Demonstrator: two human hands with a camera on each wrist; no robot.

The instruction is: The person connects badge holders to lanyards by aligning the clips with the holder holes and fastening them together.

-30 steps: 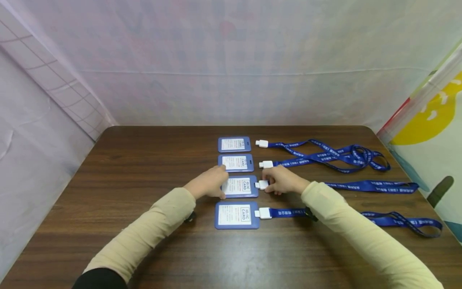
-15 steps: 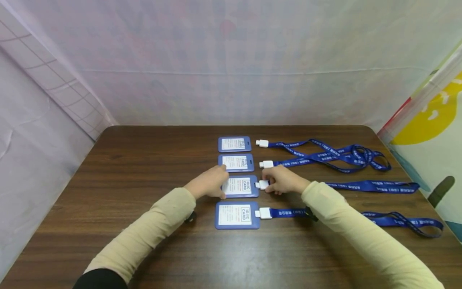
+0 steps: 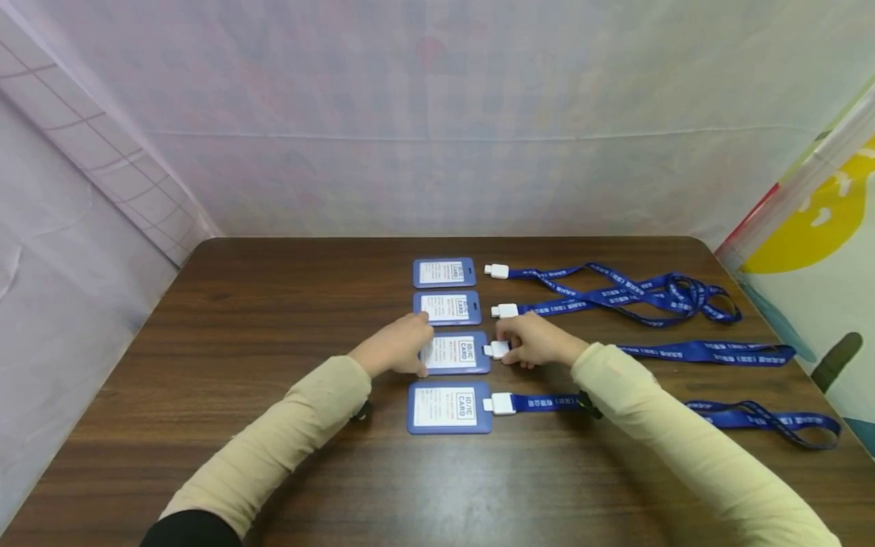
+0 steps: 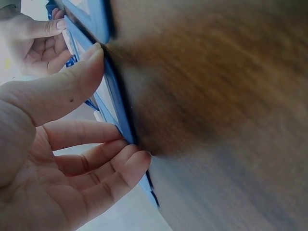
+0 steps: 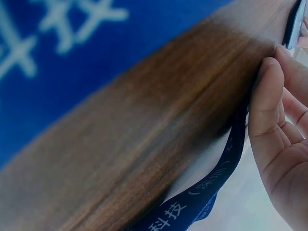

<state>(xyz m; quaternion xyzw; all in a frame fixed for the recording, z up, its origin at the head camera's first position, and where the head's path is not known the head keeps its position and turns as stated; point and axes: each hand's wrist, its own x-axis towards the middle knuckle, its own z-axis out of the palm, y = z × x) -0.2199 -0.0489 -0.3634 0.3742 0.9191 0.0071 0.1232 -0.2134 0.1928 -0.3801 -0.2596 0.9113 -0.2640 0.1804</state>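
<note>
My left hand [image 3: 396,346] holds a blue ID card holder [image 3: 454,353], the third from the back, by its two long edges. In the left wrist view the thumb [image 4: 96,53] lies on one edge and the fingertips [image 4: 139,159] on the other. Thumb and fingers of my right hand [image 3: 536,340] pinch the white clip [image 3: 497,349] of a blue lanyard [image 3: 704,353]. The clip's tip meets the holder's slotted end; whether it is hooked in, I cannot tell. In the right wrist view the fingertips hide the clip beyond my right hand [image 5: 279,130].
Nearest me, a card holder [image 3: 427,406] lies with a lanyard's white clip [image 3: 502,403] at its slot. Two card holders [image 3: 428,273] lie farther back, their lanyard clips [image 3: 500,271] apart from them. Lanyard straps [image 3: 615,296] tangle at the right. A curtain stands behind the brown table [image 3: 273,304].
</note>
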